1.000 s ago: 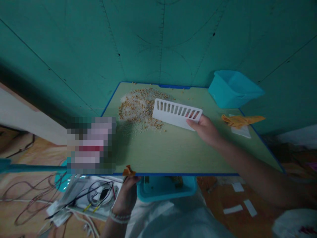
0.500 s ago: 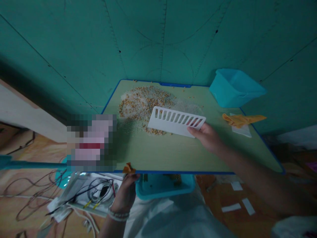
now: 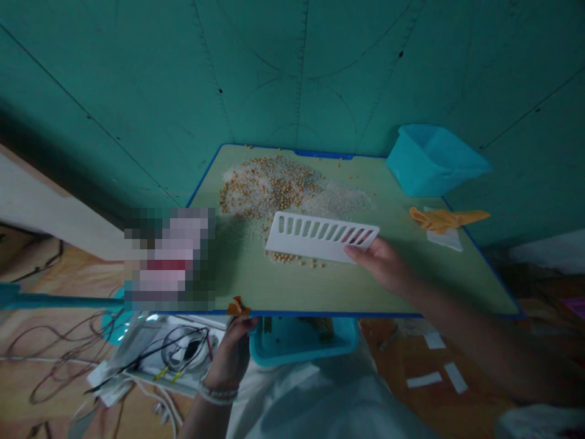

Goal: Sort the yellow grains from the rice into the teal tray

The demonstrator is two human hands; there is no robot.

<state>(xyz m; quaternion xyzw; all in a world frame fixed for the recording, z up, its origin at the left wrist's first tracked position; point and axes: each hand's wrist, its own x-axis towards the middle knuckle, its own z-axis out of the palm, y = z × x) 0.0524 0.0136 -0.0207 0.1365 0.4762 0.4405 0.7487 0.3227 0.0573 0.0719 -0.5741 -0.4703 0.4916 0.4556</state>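
Note:
My right hand [image 3: 382, 261] grips the right end of a white slotted plastic board [image 3: 315, 239], held over the table. Just in front of its lower edge lie several yellow beans [image 3: 282, 258]. Behind it a heap of yellow beans and white grains [image 3: 269, 186] spreads across the table. My left hand [image 3: 235, 350] is wrapped round the left end of a blue plastic basin [image 3: 301, 352] below the table's front edge; some beans show inside. Part of the left hand's fingers is hidden by the rim and table edge.
The pale table [image 3: 388, 292] has a blue edge. A turquoise bin [image 3: 429, 167] stands at its back right corner, with an orange cloth [image 3: 443, 219] in front. A blurred-out pink and white item lies at the left. Cables and a tray [image 3: 183, 353] are on the floor.
My right hand has drawn the slotted board slightly nearer to me, with beans now in front of its edge. My left hand and the basin stay about where they were.

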